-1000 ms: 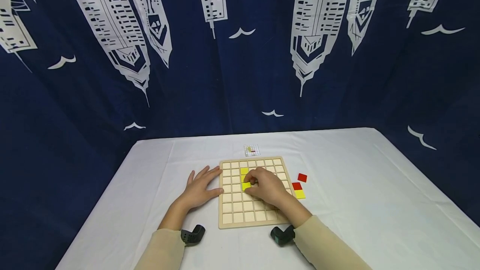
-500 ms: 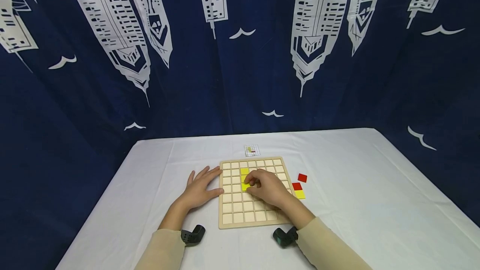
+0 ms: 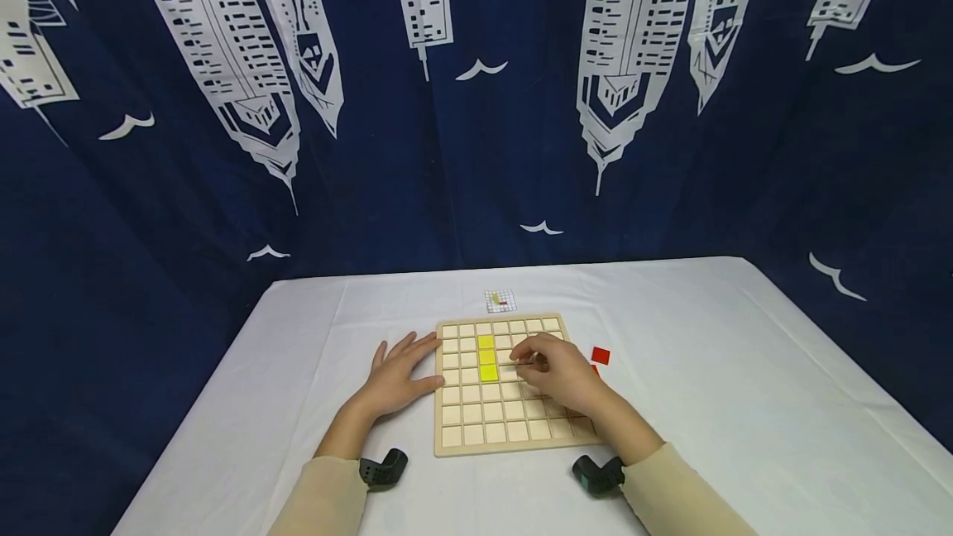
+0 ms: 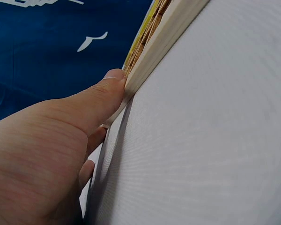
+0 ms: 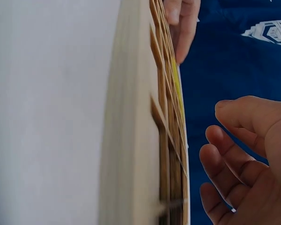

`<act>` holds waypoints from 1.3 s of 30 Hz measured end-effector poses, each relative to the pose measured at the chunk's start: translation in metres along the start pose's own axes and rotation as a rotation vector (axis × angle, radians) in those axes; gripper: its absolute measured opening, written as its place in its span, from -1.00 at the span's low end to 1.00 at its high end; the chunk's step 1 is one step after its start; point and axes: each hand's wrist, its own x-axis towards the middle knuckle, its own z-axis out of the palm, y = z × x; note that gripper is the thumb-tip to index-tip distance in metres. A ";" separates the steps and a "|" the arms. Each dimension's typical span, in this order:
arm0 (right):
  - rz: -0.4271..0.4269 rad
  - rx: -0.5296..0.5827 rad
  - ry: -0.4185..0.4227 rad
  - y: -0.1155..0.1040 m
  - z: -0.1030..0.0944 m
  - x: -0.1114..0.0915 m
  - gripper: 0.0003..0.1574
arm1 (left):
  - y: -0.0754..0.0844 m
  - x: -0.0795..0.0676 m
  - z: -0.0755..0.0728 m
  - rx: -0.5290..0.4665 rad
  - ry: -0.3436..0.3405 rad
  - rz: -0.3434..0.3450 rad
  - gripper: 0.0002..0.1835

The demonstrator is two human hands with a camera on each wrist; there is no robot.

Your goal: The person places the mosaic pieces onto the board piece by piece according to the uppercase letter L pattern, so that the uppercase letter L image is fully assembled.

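Observation:
A wooden grid board lies on the table, with three yellow square tiles in one column of its cells. My left hand is spread flat, its fingertips and thumb touching the board's left edge; the thumb shows against the rim in the left wrist view. Over the right part of the board hovers my right hand. Its fingers are loosely bent and apart from the thumb, and nothing shows between them in the right wrist view.
A red tile lies right of the board, with another red tile mostly hidden by my right hand. Behind the board is a small printed grid card. A dark blue patterned curtain hangs beyond the white table.
My right hand has moved right, away from the column of yellow tiles, uncovering the lowest one. It now covers the yellow tile beside the board. The left hand stays put.

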 end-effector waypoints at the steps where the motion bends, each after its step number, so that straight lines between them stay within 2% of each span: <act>1: -0.005 0.006 0.003 0.002 -0.003 -0.001 -0.81 | 0.000 0.000 0.000 0.003 -0.002 -0.003 -0.24; 6: -0.022 0.014 0.015 0.011 -0.016 -0.007 -0.78 | -0.001 0.001 0.000 0.006 0.003 0.002 -0.25; 17: 0.038 -0.018 0.047 0.033 -0.040 -0.017 -0.77 | -0.001 0.000 -0.001 0.009 0.002 0.003 -0.25; 28: 0.115 0.020 -0.005 0.060 -0.064 -0.027 -0.87 | -0.001 0.001 0.001 0.006 -0.003 0.006 -0.26; 34: 0.090 0.046 -0.062 0.076 -0.072 -0.033 -0.85 | -0.001 0.000 0.001 0.004 0.007 0.008 -0.26; 39: 0.032 0.100 -0.095 0.084 -0.075 -0.036 -0.88 | -0.002 0.000 0.000 0.007 0.012 0.013 -0.26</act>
